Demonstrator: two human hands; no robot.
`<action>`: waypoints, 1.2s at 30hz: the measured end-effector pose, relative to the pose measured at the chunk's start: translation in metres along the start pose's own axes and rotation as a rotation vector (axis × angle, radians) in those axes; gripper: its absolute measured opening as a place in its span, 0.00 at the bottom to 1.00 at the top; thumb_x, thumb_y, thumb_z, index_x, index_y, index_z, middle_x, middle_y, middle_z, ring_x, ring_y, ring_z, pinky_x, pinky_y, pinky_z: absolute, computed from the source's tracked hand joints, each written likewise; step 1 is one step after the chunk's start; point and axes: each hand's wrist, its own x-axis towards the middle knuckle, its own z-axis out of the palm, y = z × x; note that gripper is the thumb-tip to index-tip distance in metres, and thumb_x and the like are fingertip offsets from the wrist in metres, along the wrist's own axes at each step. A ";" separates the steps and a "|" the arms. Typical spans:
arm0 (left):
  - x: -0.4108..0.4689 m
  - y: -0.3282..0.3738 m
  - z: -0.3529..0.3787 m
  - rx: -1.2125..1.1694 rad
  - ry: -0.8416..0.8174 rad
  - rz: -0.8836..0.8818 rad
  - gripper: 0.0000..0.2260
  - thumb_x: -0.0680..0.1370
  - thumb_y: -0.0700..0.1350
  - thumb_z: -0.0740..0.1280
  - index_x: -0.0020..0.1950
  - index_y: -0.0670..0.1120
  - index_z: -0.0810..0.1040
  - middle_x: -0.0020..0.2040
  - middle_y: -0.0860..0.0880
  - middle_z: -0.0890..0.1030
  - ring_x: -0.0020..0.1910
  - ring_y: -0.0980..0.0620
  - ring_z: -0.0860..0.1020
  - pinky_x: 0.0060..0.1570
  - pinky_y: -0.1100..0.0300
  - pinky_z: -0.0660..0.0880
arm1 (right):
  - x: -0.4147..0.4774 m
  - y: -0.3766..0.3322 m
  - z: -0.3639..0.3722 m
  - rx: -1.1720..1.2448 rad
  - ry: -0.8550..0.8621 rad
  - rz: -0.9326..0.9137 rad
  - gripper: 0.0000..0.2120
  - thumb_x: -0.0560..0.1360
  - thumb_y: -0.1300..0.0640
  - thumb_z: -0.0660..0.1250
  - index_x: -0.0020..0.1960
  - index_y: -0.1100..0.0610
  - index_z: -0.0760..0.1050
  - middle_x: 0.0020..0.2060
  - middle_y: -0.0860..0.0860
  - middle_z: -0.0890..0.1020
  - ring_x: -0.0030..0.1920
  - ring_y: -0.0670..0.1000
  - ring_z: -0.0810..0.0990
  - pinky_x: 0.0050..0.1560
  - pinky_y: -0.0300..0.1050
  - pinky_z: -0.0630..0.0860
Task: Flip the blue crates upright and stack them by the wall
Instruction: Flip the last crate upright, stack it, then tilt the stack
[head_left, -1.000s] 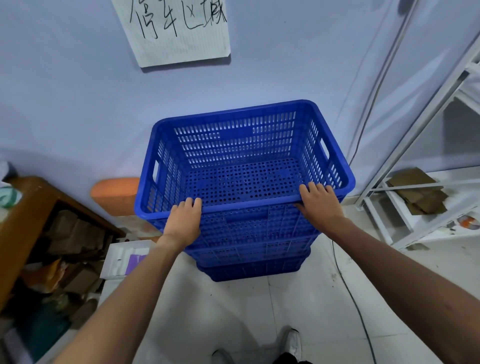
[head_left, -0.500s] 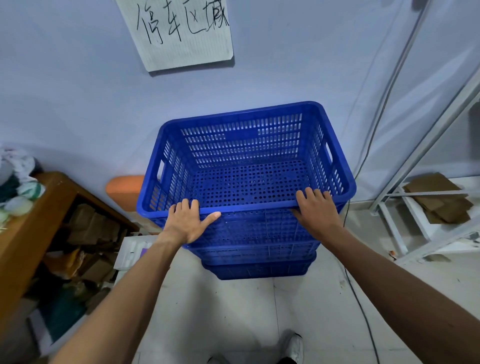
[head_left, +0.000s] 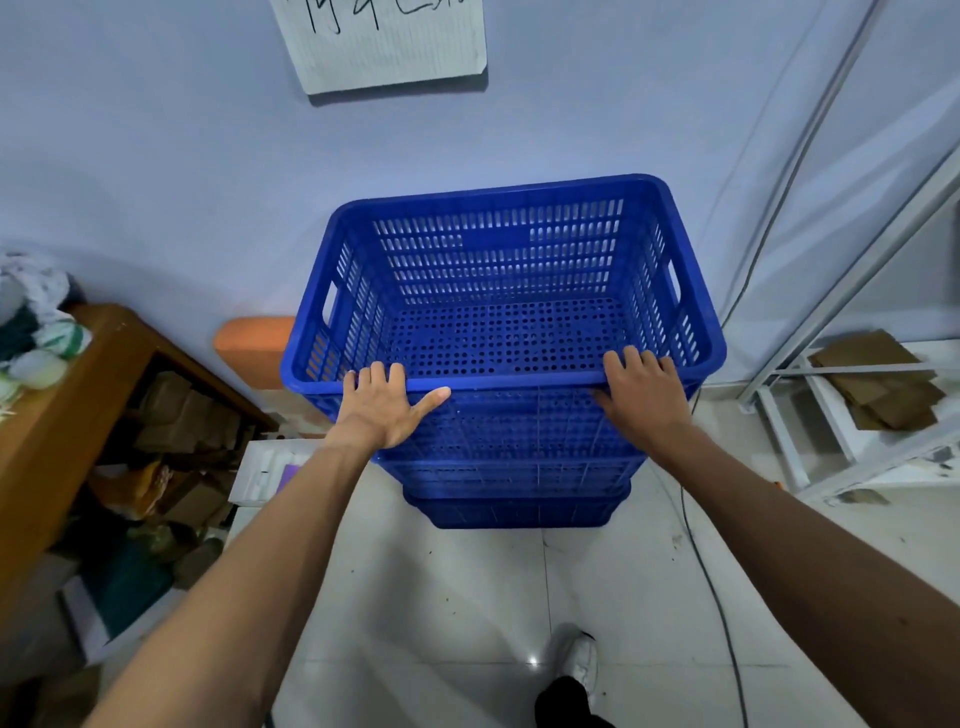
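The left hand (head_left: 383, 410) has opened since a moment ago, thumb out flat on the top crate (head_left: 504, 312). The right hand (head_left: 644, 397) lies open on the rim too. Neither grips. The stack sits mid-frame by the wall (head_left: 156, 156). Next, I think, let go.

Storeroom: metal shelving (head_left: 852, 322), cardboard-crammed wooden bench (head_left: 67, 415), handwritten wall sign (head_left: 384, 41)

Blue perforated crates (head_left: 498, 332) upright, nested stack against wall.
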 end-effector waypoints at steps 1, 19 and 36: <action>-0.001 -0.001 0.001 -0.022 -0.012 0.001 0.47 0.71 0.77 0.39 0.75 0.44 0.65 0.73 0.41 0.67 0.74 0.41 0.63 0.76 0.41 0.54 | 0.000 0.000 -0.001 0.004 -0.004 0.006 0.20 0.77 0.45 0.66 0.59 0.60 0.72 0.51 0.57 0.77 0.51 0.62 0.77 0.55 0.58 0.71; -0.041 -0.087 -0.021 -0.097 -0.219 0.121 0.38 0.76 0.74 0.43 0.82 0.57 0.45 0.83 0.53 0.45 0.81 0.49 0.46 0.78 0.44 0.48 | -0.014 -0.039 -0.039 -0.058 -0.279 0.206 0.27 0.82 0.41 0.55 0.73 0.58 0.62 0.70 0.59 0.67 0.70 0.63 0.66 0.71 0.60 0.62; -0.071 -0.053 0.072 -0.228 0.328 0.372 0.32 0.82 0.62 0.53 0.82 0.49 0.50 0.83 0.49 0.47 0.81 0.51 0.46 0.78 0.46 0.55 | -0.013 -0.050 0.006 0.034 0.062 -0.044 0.33 0.77 0.45 0.64 0.75 0.63 0.61 0.73 0.59 0.67 0.74 0.60 0.63 0.76 0.59 0.54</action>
